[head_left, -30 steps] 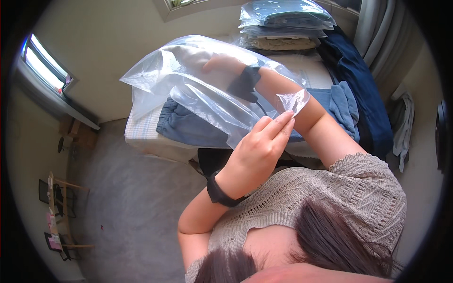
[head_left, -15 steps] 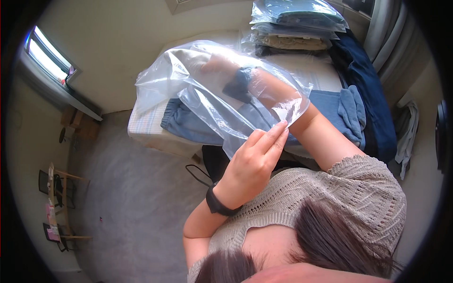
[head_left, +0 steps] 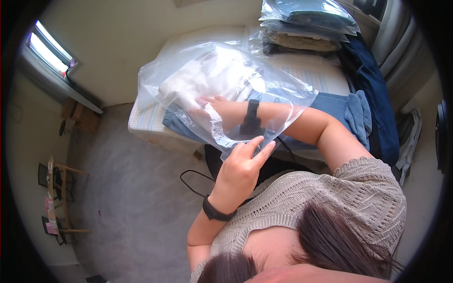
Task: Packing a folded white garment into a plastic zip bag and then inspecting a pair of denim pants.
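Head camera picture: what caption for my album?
Right hand inside a clear bag with pale cloth, left hand at its edge.

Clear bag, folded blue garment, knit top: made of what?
Clear bag: thin glossy film, likely plastic; see-through, with sharp highlights on its creases.
Folded blue garment: matte fabric, perhaps cotton or denim; soft folds, no shine.
Knit top: matte yarn, openwork rows show; fibre unclear.

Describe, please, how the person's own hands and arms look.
The left hand and right hand are bare. The left side has a black wristband; the right, a black strap with a blocky piece. The short right sleeve is greyish-beige openwork knit with a scalloped edge.
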{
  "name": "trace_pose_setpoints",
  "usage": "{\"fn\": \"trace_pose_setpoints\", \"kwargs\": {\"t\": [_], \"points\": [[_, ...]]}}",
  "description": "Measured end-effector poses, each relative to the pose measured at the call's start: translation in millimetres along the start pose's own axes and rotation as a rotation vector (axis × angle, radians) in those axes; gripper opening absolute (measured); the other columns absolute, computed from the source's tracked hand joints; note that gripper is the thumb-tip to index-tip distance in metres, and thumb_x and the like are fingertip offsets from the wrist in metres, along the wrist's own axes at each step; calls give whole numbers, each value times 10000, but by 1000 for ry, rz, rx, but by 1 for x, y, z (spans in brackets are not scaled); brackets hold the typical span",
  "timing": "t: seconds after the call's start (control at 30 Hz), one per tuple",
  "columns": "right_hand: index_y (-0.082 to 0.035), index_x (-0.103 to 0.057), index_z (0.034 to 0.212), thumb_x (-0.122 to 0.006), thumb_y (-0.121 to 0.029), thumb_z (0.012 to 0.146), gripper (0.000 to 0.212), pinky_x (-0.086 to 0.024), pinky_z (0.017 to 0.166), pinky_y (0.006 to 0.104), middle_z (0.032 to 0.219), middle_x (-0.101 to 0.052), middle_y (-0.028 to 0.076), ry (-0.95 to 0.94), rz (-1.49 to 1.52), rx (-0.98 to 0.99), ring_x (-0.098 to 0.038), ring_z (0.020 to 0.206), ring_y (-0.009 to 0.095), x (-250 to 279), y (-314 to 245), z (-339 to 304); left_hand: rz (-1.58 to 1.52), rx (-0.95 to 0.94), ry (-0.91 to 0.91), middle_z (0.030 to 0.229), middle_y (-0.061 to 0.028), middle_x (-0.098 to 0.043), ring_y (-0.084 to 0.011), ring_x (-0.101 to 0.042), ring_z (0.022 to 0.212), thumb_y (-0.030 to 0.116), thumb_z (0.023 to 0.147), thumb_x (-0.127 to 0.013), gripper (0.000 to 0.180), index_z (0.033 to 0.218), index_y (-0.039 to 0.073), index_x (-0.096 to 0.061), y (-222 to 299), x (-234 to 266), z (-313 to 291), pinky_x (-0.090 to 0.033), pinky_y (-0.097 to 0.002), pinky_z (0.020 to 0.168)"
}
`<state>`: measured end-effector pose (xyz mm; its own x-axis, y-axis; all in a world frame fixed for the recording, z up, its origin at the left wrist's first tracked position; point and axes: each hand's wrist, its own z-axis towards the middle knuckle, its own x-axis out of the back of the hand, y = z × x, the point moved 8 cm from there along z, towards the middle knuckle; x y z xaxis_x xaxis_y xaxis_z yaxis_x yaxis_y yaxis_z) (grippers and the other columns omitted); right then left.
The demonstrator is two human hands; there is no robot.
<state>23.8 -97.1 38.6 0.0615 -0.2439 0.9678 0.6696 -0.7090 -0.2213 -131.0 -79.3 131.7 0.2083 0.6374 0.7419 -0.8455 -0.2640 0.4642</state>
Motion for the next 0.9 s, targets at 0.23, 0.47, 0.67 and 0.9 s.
{"fn": "trace_pose_setpoints", "kwargs": {"t": [0.23, 0.47, 0.67, 0.9], "points": [[-41, -430, 1147, -566, -93, 699, 472, -420, 803, 434, 1084, -489, 204, 396, 55, -310, -482, 1015, 338, 18, 15, 10, -83, -31, -47, 1012, -130, -552, -283, -530, 814, -87, 670, -524, 396, 1046, 25, -576, -4, -8, -2, -438, -353, 748], [-59, -509, 943, -507, -202, 801, 202, -439, 679, 412, 818, -595, 178, 502, 464, -289, -575, 757, 353, 35, 13, 24, -44, -44, 47, 997, -127, -563, -260, -523, 763, -95, 650, -527, 364, 992, 9, -594, -6, 1, -6, -440, -341, 705], [-116, -509, 1101, -477, -185, 821, 290, -432, 734, 413, 956, -587, 178, 360, 586, -316, -573, 871, 338, -12, 27, 55, -126, -19, 27, 985, -125, -569, -249, -528, 729, -97, 630, -533, 350, 953, 15, -606, -7, 1, -7, -448, -334, 676], [-110, -407, 1228, -588, -238, 732, 543, -356, 875, 484, 1045, -526, 166, 544, 118, 29, -483, 1017, 334, 20, 4, 47, -131, 159, -28, 1141, -152, -487, -299, -502, 962, -32, 653, -596, 513, 1150, 58, -511, -23, 1, -24, -414, -356, 816]]}}
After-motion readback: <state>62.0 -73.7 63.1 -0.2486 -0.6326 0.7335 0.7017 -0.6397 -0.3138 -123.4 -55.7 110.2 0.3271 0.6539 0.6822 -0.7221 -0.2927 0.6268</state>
